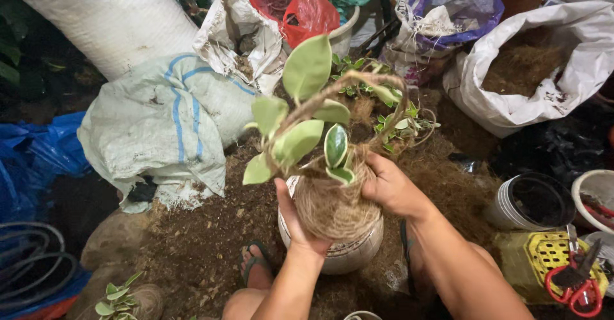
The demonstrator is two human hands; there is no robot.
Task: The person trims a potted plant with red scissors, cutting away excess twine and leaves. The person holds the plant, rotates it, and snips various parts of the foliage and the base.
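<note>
I've got the fibrous root ball (332, 206) cupped between both palms, left hand (295, 221) under its near-left side, right hand (390, 187) wrapped on its right, held upright directly over the white pot (348, 253), stem and variegated leaves (306, 112) rising away from me.

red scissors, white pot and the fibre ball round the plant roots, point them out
red scissors (577, 289), head view, on the red handle loops
white pot (348, 253), head view, on its front wall below the hands
fibre ball (329, 208), head view, on its middle between both hands
</note>
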